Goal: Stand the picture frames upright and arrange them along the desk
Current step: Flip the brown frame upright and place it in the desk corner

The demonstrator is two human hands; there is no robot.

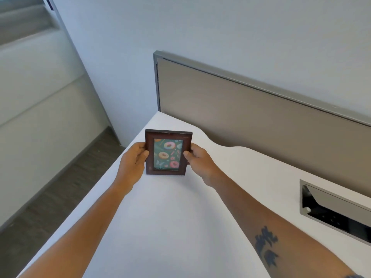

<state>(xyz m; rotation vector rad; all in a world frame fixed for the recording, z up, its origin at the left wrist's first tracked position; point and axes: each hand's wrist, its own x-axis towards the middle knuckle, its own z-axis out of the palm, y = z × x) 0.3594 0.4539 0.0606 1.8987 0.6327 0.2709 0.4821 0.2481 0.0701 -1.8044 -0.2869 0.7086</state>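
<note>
A dark brown picture frame [167, 153] with a green doughnut print stands upright on the white desk [170, 217], near the desk's far left corner. My left hand [134, 161] grips the frame's left side, thumb on the front. My right hand [198, 159] grips its right side, thumb on the front. The frame's bottom edge rests on or just above the desk; its back and any stand are hidden. No other frame is in view.
A grey-brown partition panel [261, 117] runs along the desk's far edge. A metal cable tray opening [333, 211] is set into the desk at the right. The desk's left edge drops to a dark floor [50, 197].
</note>
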